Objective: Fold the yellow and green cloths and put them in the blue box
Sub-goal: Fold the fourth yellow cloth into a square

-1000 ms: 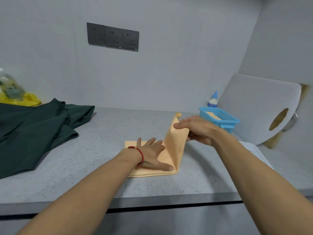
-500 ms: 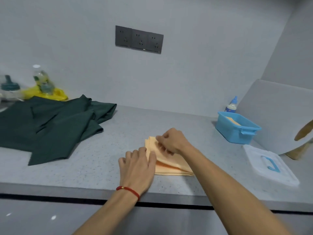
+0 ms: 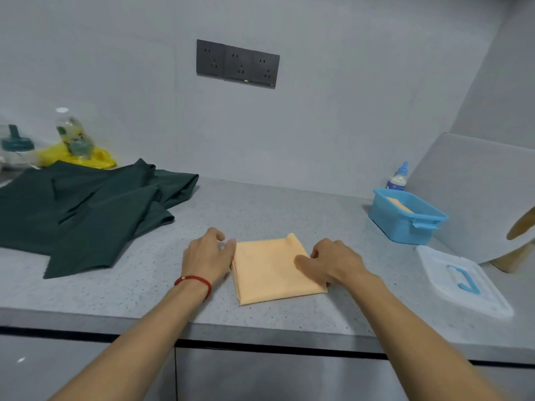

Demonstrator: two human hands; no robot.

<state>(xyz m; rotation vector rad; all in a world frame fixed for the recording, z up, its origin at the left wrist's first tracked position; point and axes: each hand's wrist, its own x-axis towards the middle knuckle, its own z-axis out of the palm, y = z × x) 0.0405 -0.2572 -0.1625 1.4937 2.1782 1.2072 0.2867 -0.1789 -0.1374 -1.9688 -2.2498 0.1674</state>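
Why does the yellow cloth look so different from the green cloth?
The pale yellow-orange cloth is folded into a neat flat square; the dark green cloth lies spread out and rumpled, not yet folded. The yellow one looks much smaller than the green one. The left hand and the right hand are at the yellow cloth's two sides; nobody touches the green one. Both lie on the grey speckled counter, outside the blue plastic box.

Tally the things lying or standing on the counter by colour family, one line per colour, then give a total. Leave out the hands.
Yellow or orange: 2, folded cloth, yellow bag
Green: 1, green cloth
Blue: 1, blue box
White or clear: 4, lid, glue bottle, two clear bottles
Total: 8
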